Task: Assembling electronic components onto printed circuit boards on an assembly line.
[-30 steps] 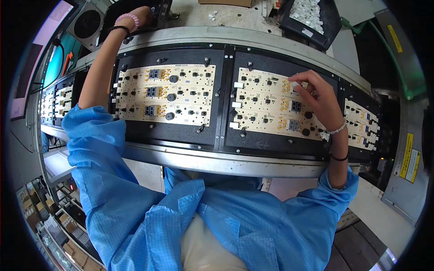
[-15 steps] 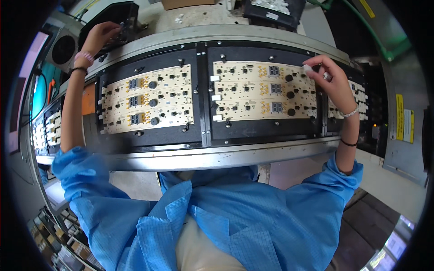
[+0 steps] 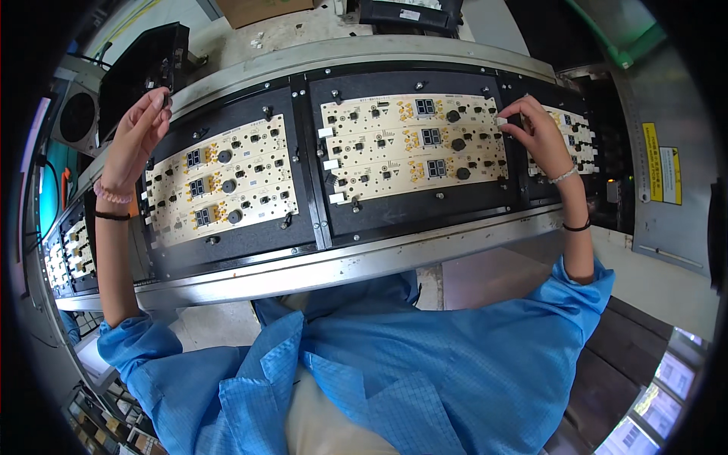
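My right hand (image 3: pixel 540 138) pinches a small white connector (image 3: pixel 501 121) at the right edge of the middle cream circuit board panel (image 3: pixel 394 159), near its top corner. Whether the connector is seated cannot be told. My left hand (image 3: pixel 136 135) is raised beside the upper left corner of the left circuit board panel (image 3: pixel 254 171). Between its thumb and forefinger is a small dark part, too small to name. Both panels carry digit displays, black round parts and small black components, and lie in black carrier trays (image 3: pixel 394 212). White connectors (image 3: pixel 331 164) stand along the middle panel's left edge.
A black bin (image 3: pixel 144 64) with small dark parts stands beyond my left hand. Another black bin (image 3: pixel 409 15) holds white pieces at the back, near a cardboard box (image 3: pixel 262 10). Metal rails (image 3: pixel 364 262) run along the trays. A further panel (image 3: pixel 580 140) lies at right.
My left hand has come back from the black bin toward the left panel with a small dark part. My right hand has brought the white connector to the middle panel's right edge.
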Action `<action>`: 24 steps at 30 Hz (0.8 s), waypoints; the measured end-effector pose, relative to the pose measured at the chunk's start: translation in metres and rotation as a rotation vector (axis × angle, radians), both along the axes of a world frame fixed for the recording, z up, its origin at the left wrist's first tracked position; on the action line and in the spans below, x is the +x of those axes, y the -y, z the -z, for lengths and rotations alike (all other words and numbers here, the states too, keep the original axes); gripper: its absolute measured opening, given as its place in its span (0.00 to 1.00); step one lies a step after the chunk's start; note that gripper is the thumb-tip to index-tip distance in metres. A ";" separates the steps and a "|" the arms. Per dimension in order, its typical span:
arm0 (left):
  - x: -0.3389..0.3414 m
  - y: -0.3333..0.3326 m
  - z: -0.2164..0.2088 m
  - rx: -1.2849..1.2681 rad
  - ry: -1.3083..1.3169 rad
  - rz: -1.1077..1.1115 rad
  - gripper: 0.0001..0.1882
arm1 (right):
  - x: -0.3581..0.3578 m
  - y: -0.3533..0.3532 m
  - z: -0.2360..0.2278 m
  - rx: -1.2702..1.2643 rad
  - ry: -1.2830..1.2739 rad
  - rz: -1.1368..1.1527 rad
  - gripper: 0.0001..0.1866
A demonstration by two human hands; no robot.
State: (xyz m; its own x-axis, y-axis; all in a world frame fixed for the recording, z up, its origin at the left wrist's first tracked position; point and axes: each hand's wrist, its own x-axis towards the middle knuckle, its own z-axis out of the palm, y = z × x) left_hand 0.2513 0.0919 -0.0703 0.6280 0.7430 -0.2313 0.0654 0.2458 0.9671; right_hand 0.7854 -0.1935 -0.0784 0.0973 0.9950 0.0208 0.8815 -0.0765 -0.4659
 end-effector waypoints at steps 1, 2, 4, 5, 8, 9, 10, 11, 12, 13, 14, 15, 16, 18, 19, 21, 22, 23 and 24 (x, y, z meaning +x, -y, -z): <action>-0.002 0.003 0.001 -0.001 0.001 0.000 0.16 | -0.001 0.000 -0.001 0.014 0.030 -0.004 0.10; -0.004 0.005 0.002 -0.029 0.003 0.017 0.16 | -0.002 -0.001 -0.002 0.029 0.059 -0.008 0.10; -0.005 0.010 0.003 -0.059 0.006 0.035 0.17 | -0.003 -0.002 -0.004 0.032 0.086 -0.009 0.10; -0.004 0.014 0.002 -0.064 -0.011 0.011 0.16 | -0.003 -0.002 -0.005 0.037 0.112 -0.011 0.10; -0.004 0.020 0.005 -0.080 -0.036 -0.052 0.17 | 0.000 -0.003 -0.011 0.047 0.210 -0.074 0.09; -0.004 0.020 0.007 -0.089 -0.046 -0.090 0.17 | 0.000 -0.003 -0.013 0.045 0.210 -0.074 0.09; -0.007 0.019 0.009 -0.090 -0.046 -0.092 0.17 | 0.000 -0.004 -0.014 0.065 0.279 -0.105 0.10; -0.010 0.017 0.011 -0.119 -0.008 -0.051 0.17 | 0.000 -0.004 -0.016 0.084 0.347 -0.136 0.10; -0.013 0.016 0.013 -0.147 0.031 -0.010 0.17 | 0.000 -0.004 -0.016 0.083 0.346 -0.137 0.10; -0.014 0.015 0.014 -0.148 0.030 -0.012 0.17 | -0.001 -0.003 -0.017 0.071 0.342 -0.133 0.10; -0.016 0.016 0.017 -0.168 0.045 -0.001 0.18 | -0.002 -0.003 -0.017 0.059 0.338 -0.129 0.10; -0.018 0.016 0.018 -0.187 0.059 0.010 0.18 | -0.002 -0.004 -0.016 0.058 0.337 -0.133 0.10; -0.017 0.017 0.018 -0.189 0.060 0.008 0.18 | -0.001 -0.004 -0.015 0.065 0.339 -0.136 0.10; -0.011 0.022 0.016 -0.187 -0.004 0.036 0.19 | 0.004 -0.004 -0.015 0.071 0.342 -0.142 0.09; -0.008 0.025 0.014 -0.188 -0.005 0.032 0.19 | 0.009 -0.006 -0.015 0.054 0.326 -0.157 0.09; -0.002 0.033 0.006 -0.161 -0.038 0.104 0.20 | 0.009 -0.006 -0.016 0.037 0.308 -0.174 0.10; -0.002 0.037 0.004 -0.164 -0.034 0.101 0.20 | 0.003 -0.003 -0.019 -0.002 0.371 -0.139 0.12; -0.002 0.042 0.002 -0.150 -0.063 0.071 0.20 | -0.004 0.000 -0.021 -0.039 0.430 -0.105 0.14; -0.004 0.044 0.001 -0.137 -0.092 0.041 0.20 | -0.013 0.007 -0.022 -0.039 0.428 -0.112 0.14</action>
